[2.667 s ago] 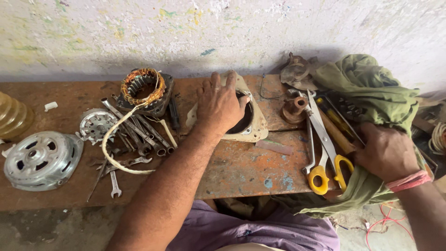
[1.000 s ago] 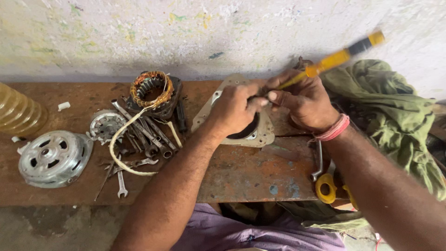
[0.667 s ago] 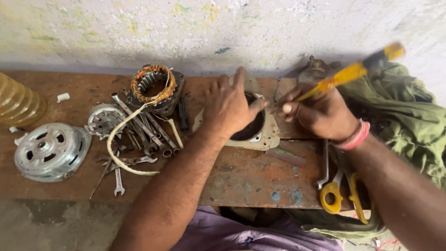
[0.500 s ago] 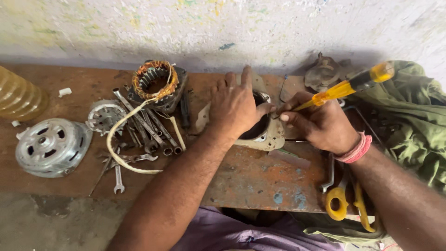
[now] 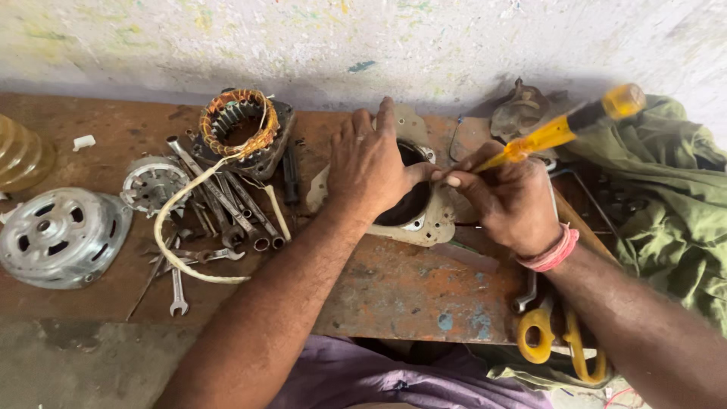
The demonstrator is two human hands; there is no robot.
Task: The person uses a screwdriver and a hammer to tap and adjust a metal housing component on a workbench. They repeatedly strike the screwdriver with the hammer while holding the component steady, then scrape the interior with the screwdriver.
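Observation:
My left hand (image 5: pixel 372 168) lies flat on a pale metal motor housing plate (image 5: pixel 424 220) with a round dark opening, pressing it onto the wooden bench (image 5: pixel 401 288). My right hand (image 5: pixel 509 198) grips a screwdriver with a yellow translucent handle (image 5: pixel 564 129). The handle slants up to the right. Its tip points down at the plate's right side and is hidden behind my fingers. A pink band sits on my right wrist.
Left of the plate lie a copper-wound stator (image 5: pixel 241 129), several spanners and socket rods (image 5: pixel 227 212), a white cable (image 5: pixel 182 227), a small rotor part (image 5: pixel 155 182) and a round silver end cover (image 5: pixel 57 238). Yellow-handled scissors (image 5: pixel 556 341) and a green cloth (image 5: pixel 674 197) are at right.
My right hand left the green cloth, picked up the yellow screwdriver and brought it to the plate. My left hand stayed on the plate. The view shifted slightly downward.

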